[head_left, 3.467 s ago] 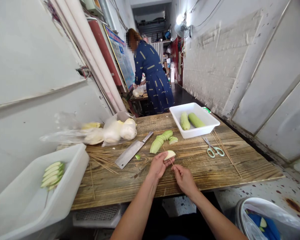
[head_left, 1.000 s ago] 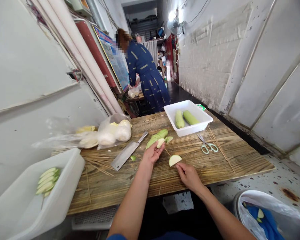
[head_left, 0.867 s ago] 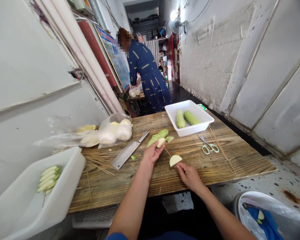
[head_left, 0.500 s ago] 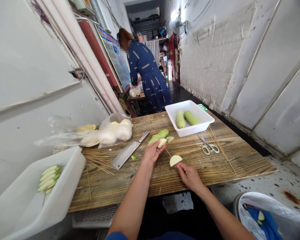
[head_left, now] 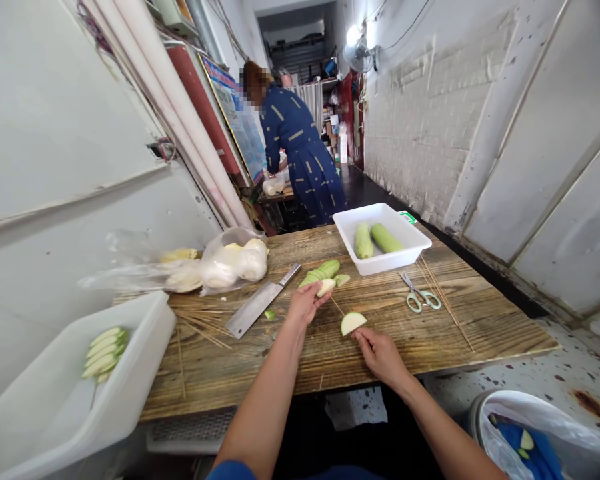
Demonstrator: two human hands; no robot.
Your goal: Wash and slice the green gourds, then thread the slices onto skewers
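My left hand [head_left: 304, 304] pinches a pale gourd slice [head_left: 325, 287] taken from the row of cut green slices [head_left: 321, 272] on the wooden table [head_left: 430, 333]. My right hand [head_left: 379, 352] is closed on the near end of a thin bamboo skewer [head_left: 337, 305]. A half-moon slice [head_left: 353, 322] is threaded on that skewer, just above my right fingers. The skewer's bare tip points toward my left hand.
A cleaver [head_left: 260, 301] lies left of the slices, loose skewers [head_left: 200, 320] beyond it. A white tub [head_left: 350, 233] holds two whole gourds [head_left: 375, 239]; scissors [head_left: 417, 295] lie beside it. A white bin [head_left: 145, 347] at left holds skewered slices. A person in blue [head_left: 300, 160] stands far back.
Since 3.5 s ago my left hand left the skewered slice, reached to the cut row and picked a new slice. Over the last second both hands have barely moved.
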